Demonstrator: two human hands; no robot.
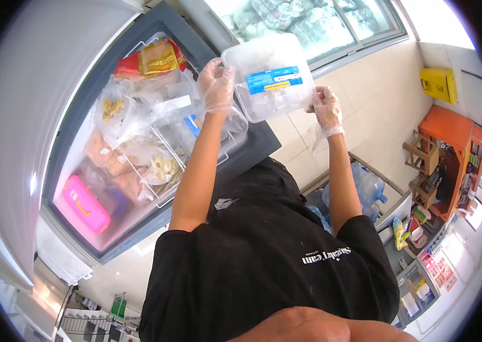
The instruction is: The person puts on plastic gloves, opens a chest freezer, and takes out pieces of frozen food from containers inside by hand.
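Over by the open chest freezer with the dark grey rim (255, 145), here's a clear, rounded-square plastic container with a blue label (275, 54), up in the air between both hands. The left hand (216, 85), in a thin clear glove, has its fingers closed on one side; the right hand (326, 111), gloved too, pinches the edge near the opposite corner. So both are closed on the rim, nothing else in them. Just beside the left forearm, inside the freezer, sit a red and gold packet (158, 58), a white wire basket (148, 183) and, farther off, a bright pink plastic box (86, 205). Now the risk: those gloves look loose and baggy, so the smooth plastic could slide, and with the edges alone gripped, one slip would swing it down toward the pale tiled floor (372, 91). Can't tell whether it's lidded; if it isn't, a tilt could spill whatever's inside.
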